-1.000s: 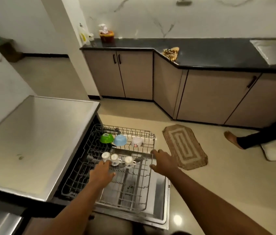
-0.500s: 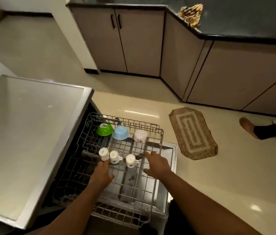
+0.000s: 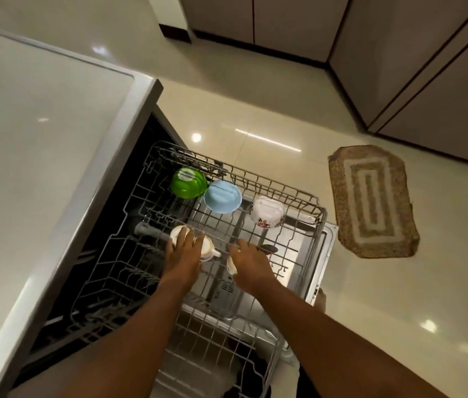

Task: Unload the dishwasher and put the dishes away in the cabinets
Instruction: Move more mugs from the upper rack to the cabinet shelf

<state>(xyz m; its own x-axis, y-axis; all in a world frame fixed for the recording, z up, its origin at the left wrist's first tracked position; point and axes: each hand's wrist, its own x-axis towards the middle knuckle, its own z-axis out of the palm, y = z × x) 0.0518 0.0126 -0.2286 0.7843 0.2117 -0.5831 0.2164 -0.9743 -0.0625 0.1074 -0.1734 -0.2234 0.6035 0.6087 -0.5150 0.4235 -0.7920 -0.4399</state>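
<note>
Here, the wire rack (image 3: 293, 225) of the dishwasher is standing pulled out over the open door (image 3: 321, 254), and I am giving every place relative to this rack. Along its far edge three bowls are sitting upside down in a row: a green bowl (image 3: 188, 183) at the far left, a light blue bowl (image 3: 222, 196) touching it on the right, and a white bowl with small flowers (image 3: 267, 211) further right, a little apart. Near the middle of the rack the left hand (image 3: 182, 254) is lying over two white cups (image 3: 208, 248), its fingers spread on top of them; whether they are already closing around a cup, I cannot tell. Just beside it on the right, the right hand (image 3: 251, 264) is reaching down over a third white cup (image 3: 230, 265), the fingers stretched and loosely bent, and a firm hold is not showing. To the left of the rack the pale countertop (image 3: 40, 139) is covering the machine. On the floor to the right of the rack a woven mat (image 3: 373, 201) is lying, and behind the rack beige cabinets (image 3: 399, 53) are standing.
</note>
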